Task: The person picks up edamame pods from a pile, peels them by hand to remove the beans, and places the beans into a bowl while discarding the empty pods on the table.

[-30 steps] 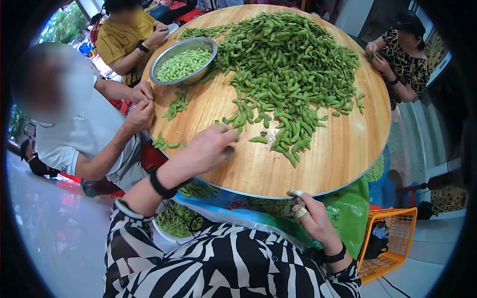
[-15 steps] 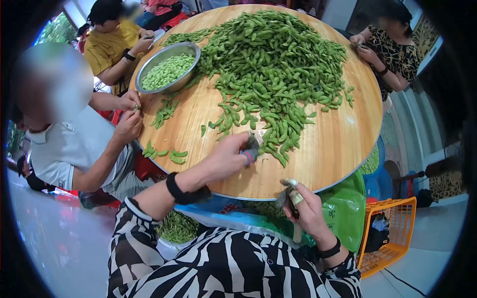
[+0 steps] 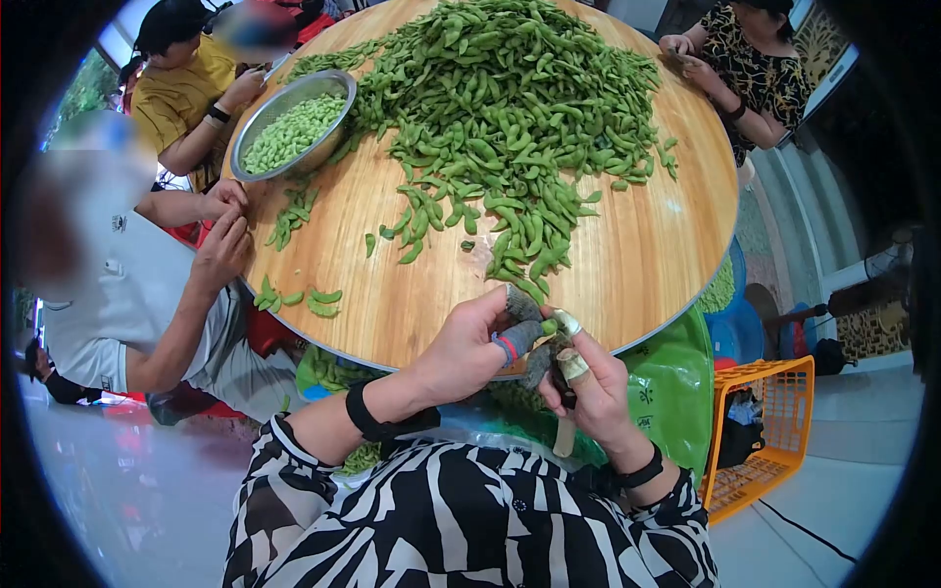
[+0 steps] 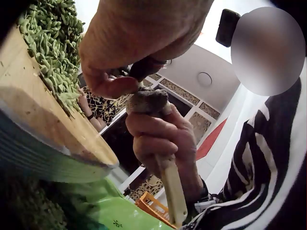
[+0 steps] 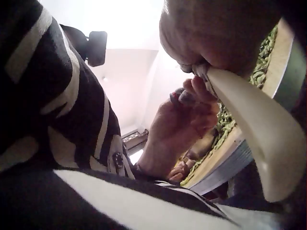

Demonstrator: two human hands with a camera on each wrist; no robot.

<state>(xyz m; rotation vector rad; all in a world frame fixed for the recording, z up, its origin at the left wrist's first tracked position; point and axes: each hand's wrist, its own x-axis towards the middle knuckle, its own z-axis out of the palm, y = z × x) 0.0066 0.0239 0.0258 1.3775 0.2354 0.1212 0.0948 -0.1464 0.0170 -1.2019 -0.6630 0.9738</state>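
Note:
Over the near table edge, my left hand (image 3: pixel 461 353) and right hand (image 3: pixel 600 397) meet. Dark grey covers wrap left fingertips, one with a red-and-blue band; pale covers wrap right fingers. The left fingers pinch a green soybean pod (image 3: pixel 550 326), mostly hidden between the hands. My right hand grips a tool by its cream handle (image 3: pixel 565 437), which points down toward my lap; its working end is hidden by fingers. In the left wrist view the handle (image 4: pixel 171 189) sticks out below the right fist. The right wrist view shows the curved handle (image 5: pixel 261 132) up close.
A large heap of soybean pods (image 3: pixel 510 98) covers the far half of the round wooden table (image 3: pixel 627 265). A metal bowl (image 3: pixel 333 137) of shelled beans stands left. Other people work around the table. An orange crate (image 3: pixel 784 451) and green bag (image 3: pixel 671 392) lie below right.
My left hand has come back from the pods toward the right hand, now with a pod between its fingers. The right hand stays near the edge. The head view has shifted slightly.

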